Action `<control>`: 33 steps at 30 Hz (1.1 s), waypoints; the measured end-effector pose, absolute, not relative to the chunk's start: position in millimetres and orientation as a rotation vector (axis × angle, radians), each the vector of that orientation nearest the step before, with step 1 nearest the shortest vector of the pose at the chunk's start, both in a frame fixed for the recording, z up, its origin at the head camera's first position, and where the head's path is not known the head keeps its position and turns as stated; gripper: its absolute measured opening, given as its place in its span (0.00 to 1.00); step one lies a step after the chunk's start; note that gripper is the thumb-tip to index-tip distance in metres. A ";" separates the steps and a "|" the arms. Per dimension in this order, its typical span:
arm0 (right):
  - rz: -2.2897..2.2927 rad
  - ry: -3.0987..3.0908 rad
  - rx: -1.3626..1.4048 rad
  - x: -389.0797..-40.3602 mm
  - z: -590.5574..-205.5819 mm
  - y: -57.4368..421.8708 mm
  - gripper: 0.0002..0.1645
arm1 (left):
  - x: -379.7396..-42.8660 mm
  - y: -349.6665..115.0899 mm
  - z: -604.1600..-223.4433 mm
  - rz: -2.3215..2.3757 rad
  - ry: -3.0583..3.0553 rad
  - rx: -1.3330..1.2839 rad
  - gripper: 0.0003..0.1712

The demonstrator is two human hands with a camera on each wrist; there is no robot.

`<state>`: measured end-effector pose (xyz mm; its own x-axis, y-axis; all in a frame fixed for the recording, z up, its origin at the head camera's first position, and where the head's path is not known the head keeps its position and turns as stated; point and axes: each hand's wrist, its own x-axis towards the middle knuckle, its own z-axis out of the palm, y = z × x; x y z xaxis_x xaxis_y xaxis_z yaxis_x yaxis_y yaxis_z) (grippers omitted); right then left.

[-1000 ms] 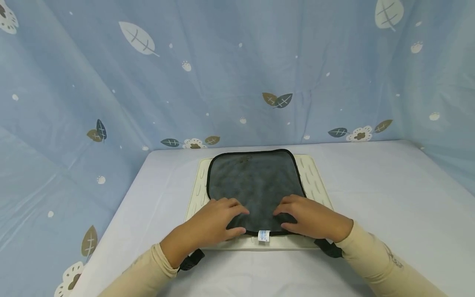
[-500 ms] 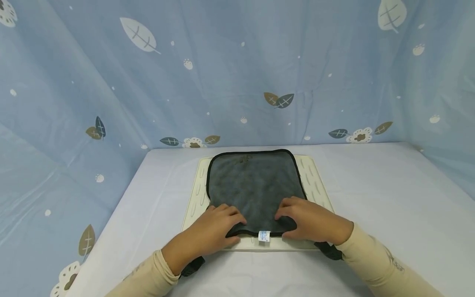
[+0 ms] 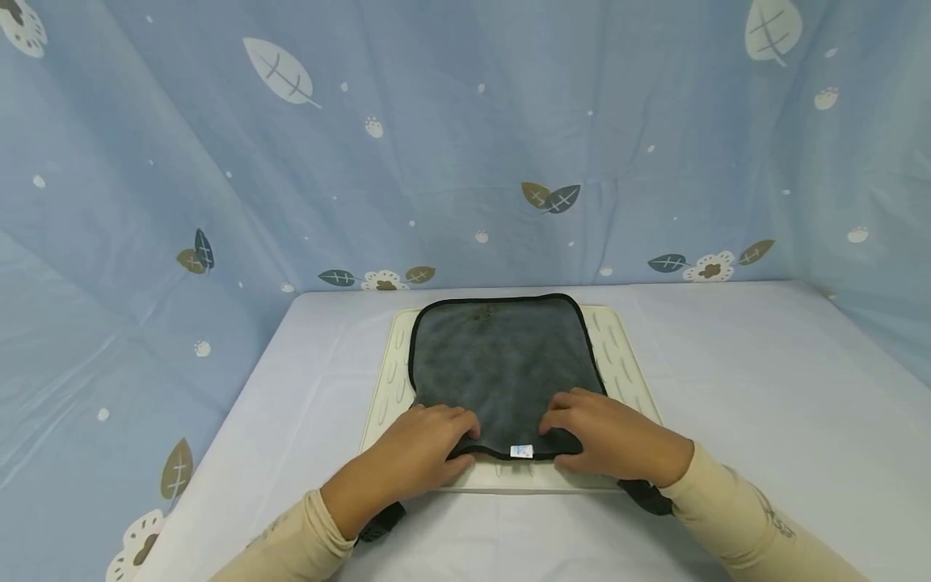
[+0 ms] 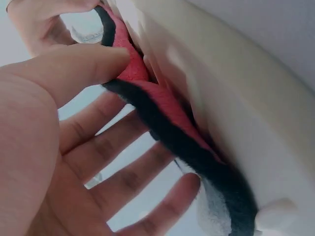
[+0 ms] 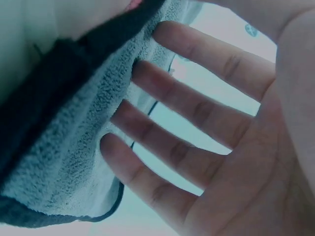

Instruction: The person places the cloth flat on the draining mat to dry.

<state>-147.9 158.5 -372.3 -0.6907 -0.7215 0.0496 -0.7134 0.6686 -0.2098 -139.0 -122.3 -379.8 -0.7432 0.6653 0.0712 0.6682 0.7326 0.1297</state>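
Observation:
A dark grey plush cloth with black binding lies over a cream board with raised ovals. Its white tag sits at the near edge, and a brown stain marks its far part. My left hand pinches the near-left edge: in the left wrist view the thumb lies on the red underside, fingers on the other face. On the near-right edge, my right hand holds the cloth, fingertips on the grey pile; its thumb tip is hard to see.
The board rests on a table with a white cover. Behind it and at both sides hangs a blue curtain with leaf and flower prints. A black strap is at the left wrist, another at the right.
Both thumbs have drawn back off the cloth to its near edge. That edge has risen slightly, bending up by my left hand, and the tag has shifted a little away from me.

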 end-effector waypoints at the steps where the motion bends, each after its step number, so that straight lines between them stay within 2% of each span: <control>1: -0.329 2.836 -1.233 -148.3 -372.5 158.6 0.17 | -139.7 -122.4 -379.7 -0.236 -2.891 -1.125 0.10; 10: -0.376 2.824 -1.310 -150.6 -372.6 157.2 0.06 | -143.1 -125.3 -378.8 -0.311 -2.770 -1.181 0.04; 33: -0.511 2.737 -1.318 -139.2 -359.3 153.4 0.17 | -142.3 -131.2 -365.3 -0.325 -2.797 -1.229 0.02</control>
